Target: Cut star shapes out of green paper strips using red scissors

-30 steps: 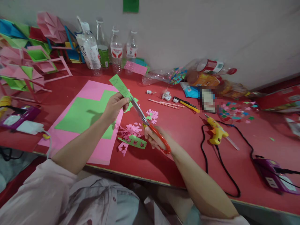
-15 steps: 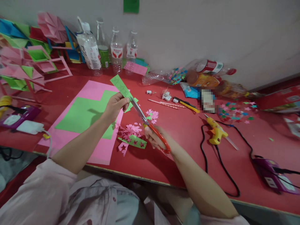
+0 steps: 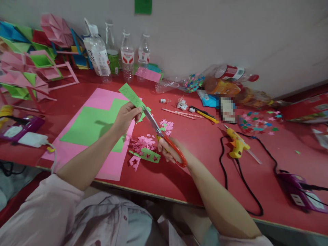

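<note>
Pinched in my left hand point(image 3: 127, 118) is a green paper strip point(image 3: 130, 94) with star outlines drawn on it. My right hand point(image 3: 170, 149) grips a pair of scissors point(image 3: 176, 150) by its red handle. The blades point up and left and meet the strip beside my left fingertips. Below the scissors lie pink paper scraps point(image 3: 143, 143), a green offcut with star-shaped holes point(image 3: 150, 155) and a small pile of cut pink stars point(image 3: 167, 126). To the left, a green sheet point(image 3: 89, 123) rests on a larger pink sheet point(image 3: 107, 171).
Bottles point(image 3: 127, 56) stand along the wall, others lie at the back right. Paper models point(image 3: 33, 65) fill the far left. At right are a yellow glue gun point(image 3: 237, 143) with a looping black cord, loose stars point(image 3: 261, 121) and a purple power strip point(image 3: 297, 191). A box cutter point(image 3: 205, 114) lies behind.
The green strip has tilted slightly, its free end shifting a little left and down. My hands and the scissors have barely moved.
</note>
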A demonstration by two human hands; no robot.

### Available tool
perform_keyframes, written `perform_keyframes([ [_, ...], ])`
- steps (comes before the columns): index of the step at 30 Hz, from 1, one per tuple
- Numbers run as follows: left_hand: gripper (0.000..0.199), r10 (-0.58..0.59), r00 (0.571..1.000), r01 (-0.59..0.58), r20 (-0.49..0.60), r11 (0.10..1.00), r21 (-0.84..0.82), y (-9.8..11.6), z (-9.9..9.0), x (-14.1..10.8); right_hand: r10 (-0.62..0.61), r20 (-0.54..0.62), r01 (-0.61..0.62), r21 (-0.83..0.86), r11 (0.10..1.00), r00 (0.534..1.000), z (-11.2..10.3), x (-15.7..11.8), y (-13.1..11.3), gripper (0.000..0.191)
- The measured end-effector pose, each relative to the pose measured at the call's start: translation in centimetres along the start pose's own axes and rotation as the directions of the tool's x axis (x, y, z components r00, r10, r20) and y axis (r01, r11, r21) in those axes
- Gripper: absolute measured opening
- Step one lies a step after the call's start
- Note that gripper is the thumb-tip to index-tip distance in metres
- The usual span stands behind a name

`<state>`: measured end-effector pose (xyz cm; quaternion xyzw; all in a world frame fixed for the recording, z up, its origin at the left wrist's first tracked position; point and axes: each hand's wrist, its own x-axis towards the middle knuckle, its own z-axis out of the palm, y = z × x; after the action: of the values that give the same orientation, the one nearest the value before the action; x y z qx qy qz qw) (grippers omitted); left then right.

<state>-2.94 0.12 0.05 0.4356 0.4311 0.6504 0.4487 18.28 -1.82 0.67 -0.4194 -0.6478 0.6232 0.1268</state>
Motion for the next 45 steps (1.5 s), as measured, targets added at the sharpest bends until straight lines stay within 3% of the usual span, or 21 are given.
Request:
perform_keyframes([
  [13, 0.018, 0.004, 1.000, -0.004, 0.013, 1.000, -0.003, -0.1, -0.2, 0.1, 0.044, -0.041, -0.044, -0.012, 0.999, 0.998, 0.6, -0.1, -0.2, 0.051],
  [20, 0.027, 0.011, 1.000, -0.011, 0.021, 1.000, -0.011, -0.7, -0.1, 0.0, -0.035, -0.011, 0.036, 0.035, 0.999, 0.999, 0.4, 0.3, 0.5, 0.052],
  [28, 0.030, -0.081, 0.996, 0.081, -0.048, 0.997, -0.011, -1.3, 0.6, -0.8, -0.038, 0.013, 0.037, 0.057, 0.998, 0.999, 0.6, 0.2, 0.2, 0.049],
  [38, 0.035, 0.008, 1.000, -0.008, 0.024, 1.000, 0.007, -0.9, -0.1, -0.4, -0.015, 0.021, 0.015, -0.008, 1.000, 1.000, -0.5, -0.2, -0.2, 0.046],
  [45, 0.037, -0.037, 0.998, 0.037, 0.052, 0.999, 0.002, -0.5, -0.5, -0.2, -0.015, 0.030, 0.016, -0.042, 0.999, 0.999, -0.7, 0.3, 0.3, 0.049],
])
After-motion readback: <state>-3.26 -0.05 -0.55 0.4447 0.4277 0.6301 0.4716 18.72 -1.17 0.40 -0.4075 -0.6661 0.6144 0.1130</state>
